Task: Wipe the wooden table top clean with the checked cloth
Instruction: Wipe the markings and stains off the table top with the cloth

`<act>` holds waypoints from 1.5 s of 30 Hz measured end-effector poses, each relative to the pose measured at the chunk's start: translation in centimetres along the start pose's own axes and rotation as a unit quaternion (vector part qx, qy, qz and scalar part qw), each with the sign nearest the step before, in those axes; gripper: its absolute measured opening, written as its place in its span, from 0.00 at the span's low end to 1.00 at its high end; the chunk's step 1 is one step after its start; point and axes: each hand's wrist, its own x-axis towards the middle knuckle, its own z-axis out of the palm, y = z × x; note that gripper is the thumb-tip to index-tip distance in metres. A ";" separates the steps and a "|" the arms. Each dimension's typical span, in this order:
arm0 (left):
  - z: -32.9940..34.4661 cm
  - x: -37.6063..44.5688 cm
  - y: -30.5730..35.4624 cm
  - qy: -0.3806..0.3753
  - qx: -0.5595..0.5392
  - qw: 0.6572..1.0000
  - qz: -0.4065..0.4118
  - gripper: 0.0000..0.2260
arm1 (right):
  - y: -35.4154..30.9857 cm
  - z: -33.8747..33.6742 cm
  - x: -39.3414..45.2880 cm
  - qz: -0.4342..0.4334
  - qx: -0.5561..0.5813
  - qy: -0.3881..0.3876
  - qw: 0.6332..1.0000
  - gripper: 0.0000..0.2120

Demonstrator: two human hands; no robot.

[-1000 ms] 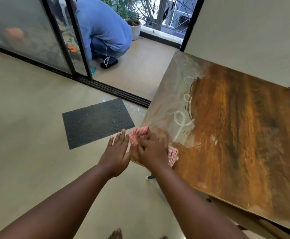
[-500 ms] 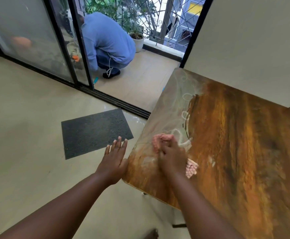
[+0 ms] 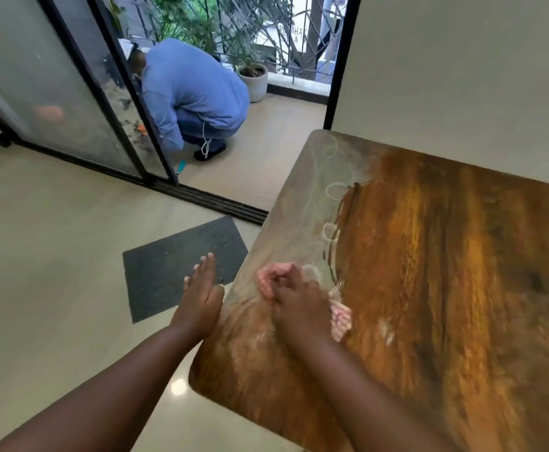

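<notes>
I see a glossy, streaky-grained wooden table top [image 3: 429, 272] with pale dusty rings toward its far-left corner, soft crumpled checked cloth [image 3: 271, 278] on it, and a coarse matt doormat [image 3: 168, 265] on the shiny floor left of it.

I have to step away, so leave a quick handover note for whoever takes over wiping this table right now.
Right hand grips the bunched checked cloth on the wooden table top, near its left edge.
Left hand is flat and open, held just off that edge.
Done: the right side shows clear wood grain.
Left: a hazy film with whitish ring marks covers the left strip up to the far corner; wipe that next. The near end is too blurred to judge.
</notes>
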 end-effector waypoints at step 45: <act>0.2 16.7 4.0 -0.137 0.099 0.968 0.184 0.31 | 6.7 -2.0 -1.1 0.168 -0.050 0.003 0.985 0.17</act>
